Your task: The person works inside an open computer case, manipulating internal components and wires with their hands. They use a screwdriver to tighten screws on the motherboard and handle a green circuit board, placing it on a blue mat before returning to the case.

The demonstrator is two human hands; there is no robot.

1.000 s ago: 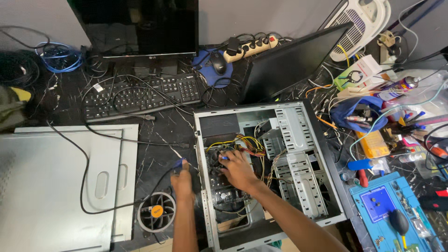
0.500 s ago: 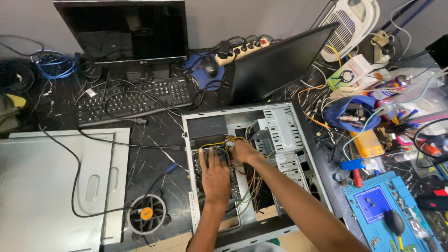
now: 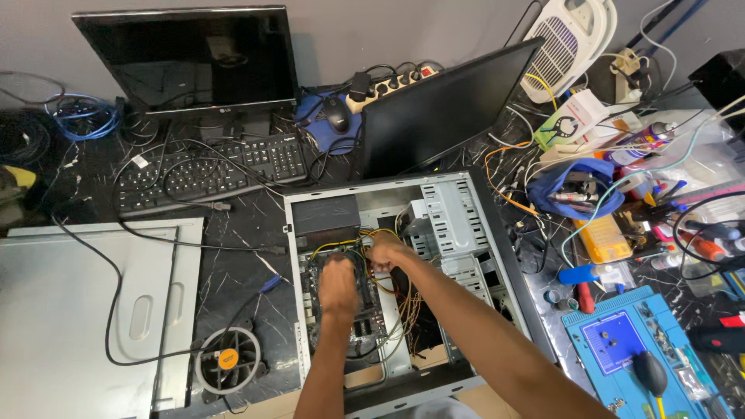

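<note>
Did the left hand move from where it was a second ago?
Yes. The left hand left the case's left edge near the loose fan and now rests inside the open computer case, on the motherboard.

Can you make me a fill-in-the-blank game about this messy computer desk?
1. Both hands, the left hand and the right hand, reach inside the open computer ____.
2. The loose round fan has an ____ middle.
3. The keyboard lies in front of a dark ____.
4. The side panel lying flat is ____ in colour.

Missing words: case; orange; monitor; grey
</note>
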